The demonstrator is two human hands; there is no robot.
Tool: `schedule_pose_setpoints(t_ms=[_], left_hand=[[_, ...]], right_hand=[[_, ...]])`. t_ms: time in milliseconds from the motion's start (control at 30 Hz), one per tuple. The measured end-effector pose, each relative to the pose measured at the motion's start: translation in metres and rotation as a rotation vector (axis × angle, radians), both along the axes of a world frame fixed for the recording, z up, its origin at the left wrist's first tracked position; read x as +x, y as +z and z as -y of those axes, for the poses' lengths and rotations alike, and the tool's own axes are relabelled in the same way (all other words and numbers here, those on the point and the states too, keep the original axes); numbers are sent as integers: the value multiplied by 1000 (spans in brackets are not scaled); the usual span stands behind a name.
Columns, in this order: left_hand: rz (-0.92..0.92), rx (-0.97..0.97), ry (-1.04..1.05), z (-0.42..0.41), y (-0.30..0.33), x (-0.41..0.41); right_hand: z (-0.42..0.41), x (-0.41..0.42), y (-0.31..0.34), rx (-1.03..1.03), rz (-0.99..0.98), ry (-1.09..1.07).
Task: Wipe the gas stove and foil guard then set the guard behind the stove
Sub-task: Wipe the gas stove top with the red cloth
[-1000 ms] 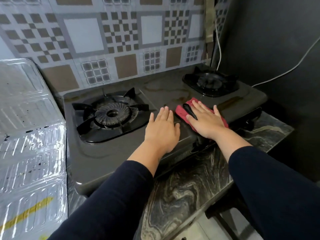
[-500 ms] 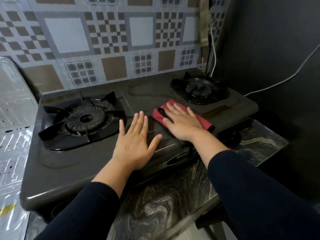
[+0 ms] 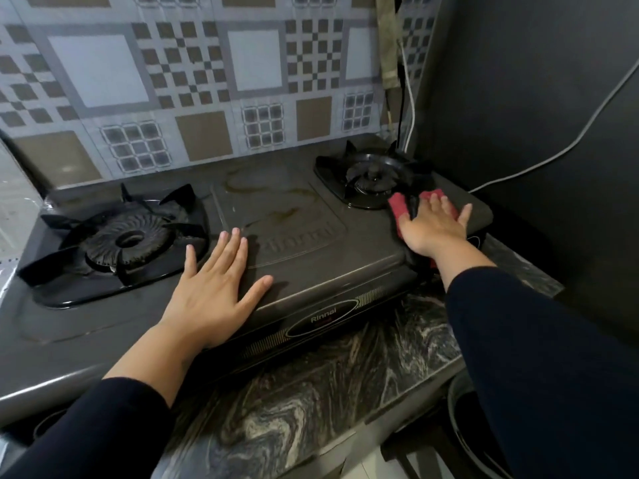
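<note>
A dark two-burner gas stove (image 3: 304, 236) fills the middle of the view, with brownish smears on its centre panel. My left hand (image 3: 214, 288) lies flat with fingers spread on the stove's front centre, holding nothing. My right hand (image 3: 434, 224) presses flat on a red cloth (image 3: 397, 205) at the stove's right front corner, just in front of the right burner (image 3: 371, 179). The left burner (image 3: 128, 240) sits to the left of my left hand. A sliver of the foil guard (image 3: 14, 209) shows at the far left edge.
A patterned tile wall (image 3: 207, 81) rises right behind the stove. A dark wall (image 3: 536, 98) with a white cable (image 3: 587, 126) stands at the right. The stove rests on a marbled dark countertop (image 3: 311, 392). A dark round container (image 3: 463, 426) sits below at the lower right.
My right hand has slid the red cloth rightward, from the stove's centre to its right front corner. My left hand stays flat on the stove. The view has shifted right, so the foil guard is mostly out of frame.
</note>
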State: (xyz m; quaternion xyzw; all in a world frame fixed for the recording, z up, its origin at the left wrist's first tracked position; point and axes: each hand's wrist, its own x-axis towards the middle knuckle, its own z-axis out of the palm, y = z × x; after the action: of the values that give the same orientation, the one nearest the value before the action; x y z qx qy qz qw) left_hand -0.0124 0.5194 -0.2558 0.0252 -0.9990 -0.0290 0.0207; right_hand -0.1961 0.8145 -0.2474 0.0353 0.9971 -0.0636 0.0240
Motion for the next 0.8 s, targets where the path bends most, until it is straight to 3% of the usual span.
schedule_pose_setpoints(t_ms=[333,533,800], left_hand=[[-23,54,-27,-13,21,-14],[-55,99,-170,-63,33,-61],[-68,105,-153,-59,3,-61]], right_hand=[[-14,-45,8,13,57,-117],[2,-17,5,-23,22,-112],[54,51,-7,-36,-111,43]])
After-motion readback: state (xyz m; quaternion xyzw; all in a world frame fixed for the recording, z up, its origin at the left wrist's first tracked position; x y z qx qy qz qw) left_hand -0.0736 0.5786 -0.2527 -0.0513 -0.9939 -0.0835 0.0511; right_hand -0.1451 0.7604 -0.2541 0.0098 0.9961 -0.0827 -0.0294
